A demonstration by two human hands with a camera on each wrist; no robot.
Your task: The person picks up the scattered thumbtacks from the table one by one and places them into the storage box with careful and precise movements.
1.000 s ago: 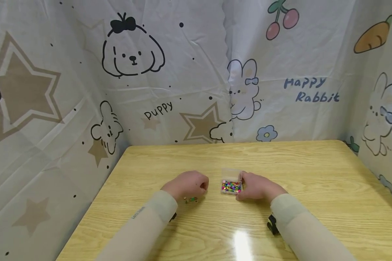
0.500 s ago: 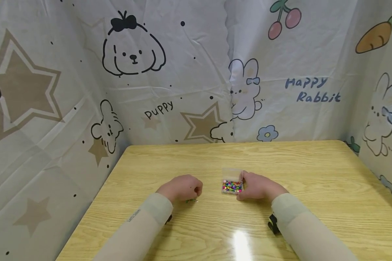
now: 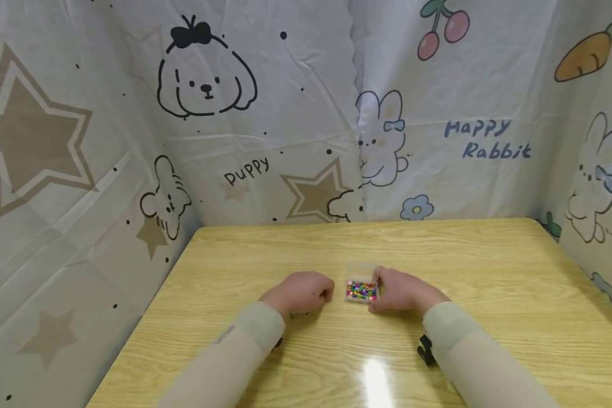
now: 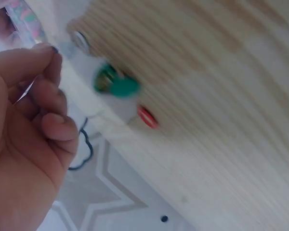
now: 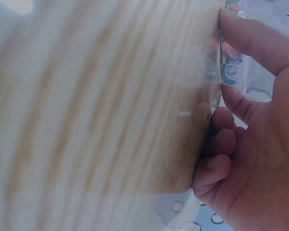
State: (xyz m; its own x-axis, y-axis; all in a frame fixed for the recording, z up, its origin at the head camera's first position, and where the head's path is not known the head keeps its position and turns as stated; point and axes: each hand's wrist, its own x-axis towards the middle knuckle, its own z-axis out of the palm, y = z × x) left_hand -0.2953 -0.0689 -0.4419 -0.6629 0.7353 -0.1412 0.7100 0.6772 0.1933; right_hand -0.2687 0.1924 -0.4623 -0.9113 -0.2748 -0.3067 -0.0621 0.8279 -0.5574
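Note:
A small clear plastic box with its lid (image 3: pixel 361 271) raised sits mid-table, filled with many-coloured beads (image 3: pixel 362 290). My right hand (image 3: pixel 403 291) holds the box by its right side, thumb at the near end and fingers at the far end. Just left of the box is my left hand (image 3: pixel 306 291), thumb and forefinger together; in the left wrist view a tiny dark bead (image 4: pixel 54 49) shows at their tips. Beneath that hand lie a few loose pieces: a green disc (image 4: pixel 124 87), a red bead (image 4: pixel 147 116) and a pale round bead (image 4: pixel 81 42), blurred.
The wooden table (image 3: pixel 464 266) stretches around both hands. A printed cloth (image 3: pixel 296 113) hangs behind it and along both sides. Dark wrist mounts (image 3: pixel 426 349) sit under the forearms.
My left hand first drew back left over the loose pieces, then moved right towards the box, with its fingertips pinched together. My right hand and the box have stayed put.

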